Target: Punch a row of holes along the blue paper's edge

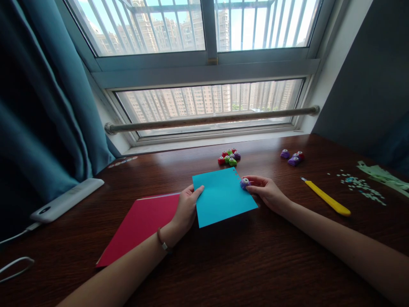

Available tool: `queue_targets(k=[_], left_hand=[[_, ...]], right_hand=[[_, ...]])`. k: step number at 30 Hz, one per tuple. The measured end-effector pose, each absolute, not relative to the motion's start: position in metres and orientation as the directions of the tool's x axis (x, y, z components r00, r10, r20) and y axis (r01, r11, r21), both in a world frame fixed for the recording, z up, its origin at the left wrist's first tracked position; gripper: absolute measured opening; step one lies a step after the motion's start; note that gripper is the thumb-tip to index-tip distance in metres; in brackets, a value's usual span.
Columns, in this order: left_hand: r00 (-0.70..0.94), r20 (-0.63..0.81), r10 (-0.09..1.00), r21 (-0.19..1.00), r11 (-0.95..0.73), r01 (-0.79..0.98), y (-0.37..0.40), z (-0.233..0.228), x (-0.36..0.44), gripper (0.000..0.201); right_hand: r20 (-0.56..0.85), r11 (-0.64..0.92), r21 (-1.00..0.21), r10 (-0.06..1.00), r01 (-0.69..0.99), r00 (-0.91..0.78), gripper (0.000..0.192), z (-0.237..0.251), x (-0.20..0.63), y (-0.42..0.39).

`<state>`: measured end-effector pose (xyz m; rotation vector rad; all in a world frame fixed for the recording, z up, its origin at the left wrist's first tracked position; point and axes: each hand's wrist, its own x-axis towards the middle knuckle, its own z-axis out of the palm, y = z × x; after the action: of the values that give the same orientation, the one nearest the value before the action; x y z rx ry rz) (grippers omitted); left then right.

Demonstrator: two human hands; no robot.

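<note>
Item one: blue paper sheet (220, 198), lying flat on the dark wooden surface (243, 264), near its middle, one corner overlapping the red sheet (140, 224) to its left. Along the upper part of its right edge a short run of small notches is already cut out; the lower part of that edge and the other three edges look whole, so by my reckoning the punching is at an early stage.

Item two: small purple paper punch (245, 183), seated over the blue sheet's right edge just below the notches. The right hand (266, 192) is closed on it, fingers pinching from the side.

Item three: the left hand (187, 207), resting on the blue sheet's left edge, fingers bent over the paper and pinning it down. A bracelet sits on that wrist.

Item four: cluster of spare punches (229, 157), red, green and purple, behind the sheet toward the window; untouched.

Item five: second small group of punches (292, 157), farther right.

Item six: yellow craft knife (326, 197), lying well right of the hands.

Item seven: scattered pale-green paper bits (361, 185) beside a punched green strip (383, 175) at the far right.
</note>
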<state>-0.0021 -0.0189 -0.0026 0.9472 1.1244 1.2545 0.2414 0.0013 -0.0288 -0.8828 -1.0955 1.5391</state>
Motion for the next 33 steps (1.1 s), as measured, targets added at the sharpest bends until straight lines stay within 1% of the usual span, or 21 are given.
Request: queue_targets(k=[8,13,15,20,23,26,30,33], left_hand=[[-0.027,-0.084,0.996,0.97,0.076,-0.229,-0.018,-0.005,-0.003,0.049],[-0.005,-0.067,0.998,0.968,0.064,-0.243,-0.017,-0.008,-0.005,0.051],[0.014,-0.062,0.998,0.966,0.063,-0.25,-0.016,-0.009,-0.005,0.051],[0.055,-0.037,0.998,0.97,0.049,-0.239,-0.014,-0.014,-0.005,0.048],[0.088,-0.014,0.996,0.987,0.028,-0.157,-0.014,-0.017,-0.005,0.046],[0.125,0.019,0.992,1.0,-0.019,-0.003,-0.015,-0.019,-0.006,0.038],[0.169,0.061,0.984,0.979,-0.092,0.183,-0.017,-0.021,-0.006,0.029],[0.2,0.065,0.978,0.957,-0.118,0.266,-0.017,-0.022,-0.006,0.026]], right_hand=[[-0.004,-0.073,-0.961,0.968,-0.268,-0.25,0.041,-0.029,0.242,0.002],[0.037,-0.033,-0.968,0.961,-0.251,-0.273,0.041,-0.031,0.243,0.004],[0.04,-0.025,-0.977,0.954,-0.211,-0.297,0.041,-0.028,0.246,0.005],[0.001,-0.021,-0.999,0.902,-0.045,-0.432,0.039,-0.017,0.261,0.013],[0.029,0.058,-0.997,0.869,0.044,-0.494,0.038,-0.015,0.271,0.02],[0.063,0.179,-0.972,0.828,0.155,-0.558,0.036,-0.014,0.278,0.026],[0.073,0.375,-0.848,0.784,0.376,-0.617,0.031,-0.01,0.284,0.029],[0.063,0.425,-0.792,0.771,0.439,-0.634,0.031,-0.008,0.286,0.03]])
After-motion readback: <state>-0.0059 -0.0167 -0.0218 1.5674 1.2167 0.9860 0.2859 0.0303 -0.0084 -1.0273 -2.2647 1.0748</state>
